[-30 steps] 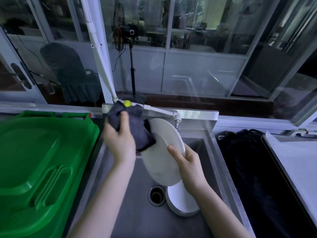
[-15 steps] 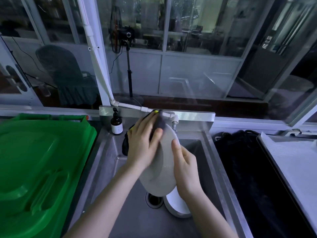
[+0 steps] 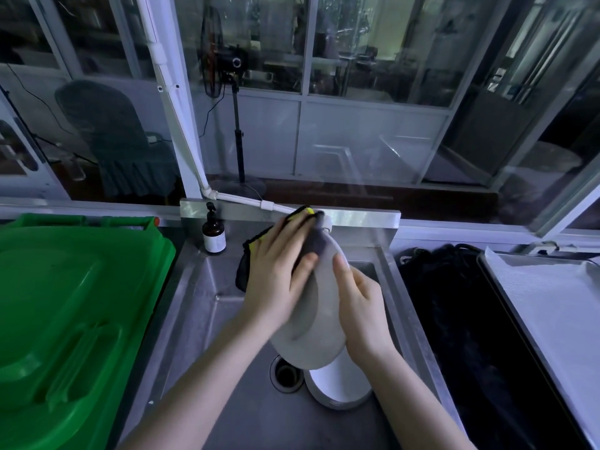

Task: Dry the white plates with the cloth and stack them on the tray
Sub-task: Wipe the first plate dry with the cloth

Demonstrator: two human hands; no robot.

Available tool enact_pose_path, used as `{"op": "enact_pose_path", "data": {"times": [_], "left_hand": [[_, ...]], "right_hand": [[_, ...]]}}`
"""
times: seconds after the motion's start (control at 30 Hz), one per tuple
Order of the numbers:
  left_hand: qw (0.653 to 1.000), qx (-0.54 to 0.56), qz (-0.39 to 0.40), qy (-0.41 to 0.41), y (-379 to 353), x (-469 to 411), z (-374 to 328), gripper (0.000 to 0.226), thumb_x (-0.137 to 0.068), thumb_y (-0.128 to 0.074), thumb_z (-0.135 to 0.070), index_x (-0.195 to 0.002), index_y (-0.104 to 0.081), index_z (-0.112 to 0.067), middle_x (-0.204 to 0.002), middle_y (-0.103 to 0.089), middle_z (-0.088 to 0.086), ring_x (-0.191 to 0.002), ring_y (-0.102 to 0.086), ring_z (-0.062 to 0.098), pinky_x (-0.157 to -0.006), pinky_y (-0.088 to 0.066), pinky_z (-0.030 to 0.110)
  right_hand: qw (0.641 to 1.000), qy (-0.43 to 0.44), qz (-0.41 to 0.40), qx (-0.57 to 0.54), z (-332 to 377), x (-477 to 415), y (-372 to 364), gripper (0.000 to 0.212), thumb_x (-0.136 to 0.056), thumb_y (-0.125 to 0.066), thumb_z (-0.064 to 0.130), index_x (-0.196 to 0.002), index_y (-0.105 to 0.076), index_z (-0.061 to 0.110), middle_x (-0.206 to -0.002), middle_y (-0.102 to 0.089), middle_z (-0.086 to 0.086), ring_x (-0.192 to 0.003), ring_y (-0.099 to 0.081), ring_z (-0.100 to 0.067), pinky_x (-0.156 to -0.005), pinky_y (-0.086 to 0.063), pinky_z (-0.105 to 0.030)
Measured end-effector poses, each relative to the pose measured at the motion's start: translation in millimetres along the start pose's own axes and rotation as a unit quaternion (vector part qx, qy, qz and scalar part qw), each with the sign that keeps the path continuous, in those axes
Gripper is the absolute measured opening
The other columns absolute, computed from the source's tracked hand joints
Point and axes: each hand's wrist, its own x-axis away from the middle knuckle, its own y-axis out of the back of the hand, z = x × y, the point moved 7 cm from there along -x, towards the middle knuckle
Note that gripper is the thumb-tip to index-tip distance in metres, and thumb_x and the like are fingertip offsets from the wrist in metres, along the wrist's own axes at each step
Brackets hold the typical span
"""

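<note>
Above the steel sink (image 3: 207,306) I hold a white plate (image 3: 313,332) on edge, tilted. My right hand (image 3: 360,306) grips its right rim, thumb on the near face. My left hand (image 3: 279,274) presses a dark grey cloth with yellow trim (image 3: 246,258) flat against the plate's upper left face, fingers spread over the cloth. More white plates (image 3: 337,384) lie stacked in the sink beside the drain (image 3: 285,373), partly hidden by the held plate. A metal tray (image 3: 552,306) with a pale liner sits at the far right.
A big green bin lid (image 3: 65,313) fills the left side. A brown pump bottle (image 3: 213,233) stands at the sink's back left corner. A white pipe and tap (image 3: 246,200) run along the back ledge. A dark black basin (image 3: 454,319) lies between sink and tray.
My left hand with the cloth has moved from the plate's left edge onto its upper face. The plate has turned more edge-on. The brown bottle has come into sight.
</note>
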Motion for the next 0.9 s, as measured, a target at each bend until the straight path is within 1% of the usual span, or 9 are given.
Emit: {"op": "enact_pose_path", "data": {"times": [0.1, 0.17, 0.23, 0.3, 0.4, 0.5, 0.57, 0.77, 0.9], "left_hand": [[0.996, -0.029, 0.008, -0.090, -12.4, 19.4, -21.0, 0.048, -0.104, -0.035, -0.040, -0.145, -0.046, -0.017, -0.156, -0.037, -0.004, -0.148, -0.025, 0.026, -0.109, -0.032, 0.056], [0.997, -0.021, 0.008, -0.077, -11.6, 10.7, -16.3, 0.048, -0.104, -0.035, -0.041, -0.146, -0.046, -0.019, -0.155, -0.038, -0.006, -0.148, -0.026, 0.024, -0.109, -0.032, 0.055], [0.999, 0.000, 0.003, -0.038, -4.7, -6.4, -2.6, 0.046, -0.102, -0.040, -0.036, -0.144, -0.047, -0.019, -0.152, -0.043, -0.005, -0.142, -0.037, 0.020, -0.110, -0.034, 0.049], [0.999, 0.040, -0.008, 0.023, 4.8, -16.8, 18.9, 0.043, -0.100, -0.045, -0.028, -0.141, -0.051, -0.016, -0.143, -0.053, -0.002, -0.131, -0.048, 0.014, -0.111, -0.034, 0.027], [0.993, 0.056, -0.037, 0.101, 14.5, -1.0, 44.3, 0.039, -0.100, -0.050, -0.020, -0.139, -0.054, -0.019, -0.121, -0.063, -0.010, -0.109, -0.055, 0.010, -0.087, -0.031, -0.002], [0.993, 0.067, -0.039, 0.088, 11.2, 21.2, 38.5, 0.046, -0.098, -0.046, -0.024, -0.144, -0.046, -0.027, -0.141, -0.055, -0.009, -0.126, -0.052, 0.009, -0.100, -0.036, 0.011], [0.994, 0.076, -0.032, 0.065, 4.0, 24.2, 29.0, 0.046, -0.098, -0.046, -0.021, -0.144, -0.045, -0.025, -0.150, -0.046, -0.008, -0.139, -0.041, 0.011, -0.112, -0.032, 0.022], [1.000, 0.018, 0.015, -0.010, 6.1, -11.9, 12.8, 0.044, -0.100, -0.042, -0.034, -0.139, -0.053, -0.016, -0.146, -0.049, -0.010, -0.133, -0.048, 0.014, -0.107, -0.041, 0.033], [0.999, 0.037, -0.009, 0.030, 11.9, -9.4, 23.8, 0.043, -0.100, -0.046, -0.025, -0.142, -0.049, -0.019, -0.140, -0.055, -0.007, -0.128, -0.051, 0.011, -0.103, -0.034, 0.011]], "right_hand": [[0.998, -0.041, -0.026, -0.035, -2.3, -11.2, 8.8, 0.047, -0.097, -0.054, 0.053, -0.076, -0.068, 0.014, -0.067, -0.067, 0.003, -0.068, -0.059, -0.006, -0.059, -0.047, -0.023], [0.998, -0.055, 0.000, -0.043, -6.1, -12.3, 9.0, 0.041, -0.096, -0.055, 0.055, -0.079, -0.075, 0.023, -0.076, -0.075, 0.001, -0.073, -0.066, -0.007, -0.065, -0.053, -0.025], [0.997, -0.060, 0.010, -0.041, -9.3, -8.8, 11.7, 0.054, -0.086, -0.059, 0.065, -0.085, -0.072, 0.013, -0.077, -0.073, -0.002, -0.072, -0.066, -0.013, -0.067, -0.051, -0.032], [0.996, -0.074, -0.011, -0.052, -10.2, -7.7, 20.0, 0.067, -0.072, -0.060, 0.073, -0.081, -0.068, 0.007, -0.077, -0.071, -0.003, -0.072, -0.065, -0.017, -0.067, -0.050, -0.036], [0.989, -0.089, -0.045, -0.112, -8.9, -15.1, 40.0, 0.053, -0.063, -0.063, 0.075, -0.081, -0.079, 0.028, -0.087, -0.078, -0.001, -0.080, -0.075, -0.019, -0.071, -0.059, -0.038], [0.981, -0.106, -0.076, -0.142, -9.0, -24.5, 54.7, 0.057, -0.060, -0.064, 0.080, -0.093, -0.078, 0.034, -0.099, -0.078, -0.001, -0.093, -0.074, -0.027, -0.085, -0.059, -0.052], [0.980, -0.110, -0.073, -0.151, -11.1, -24.7, 51.0, 0.063, -0.062, -0.066, 0.077, -0.096, -0.077, 0.026, -0.104, -0.077, -0.009, -0.098, -0.073, -0.029, -0.091, -0.055, -0.058], [0.982, -0.118, -0.016, -0.144, -28.6, -15.4, 32.1, 0.048, -0.079, -0.062, 0.067, -0.095, -0.080, 0.025, -0.100, -0.078, -0.011, -0.093, -0.075, -0.028, -0.077, -0.062, -0.041], [0.975, -0.118, -0.058, -0.179, -19.2, -24.6, 44.7, 0.049, -0.067, -0.069, 0.069, -0.092, -0.080, 0.029, -0.100, -0.078, -0.006, -0.092, -0.075, -0.029, -0.076, -0.061, -0.045]]}}
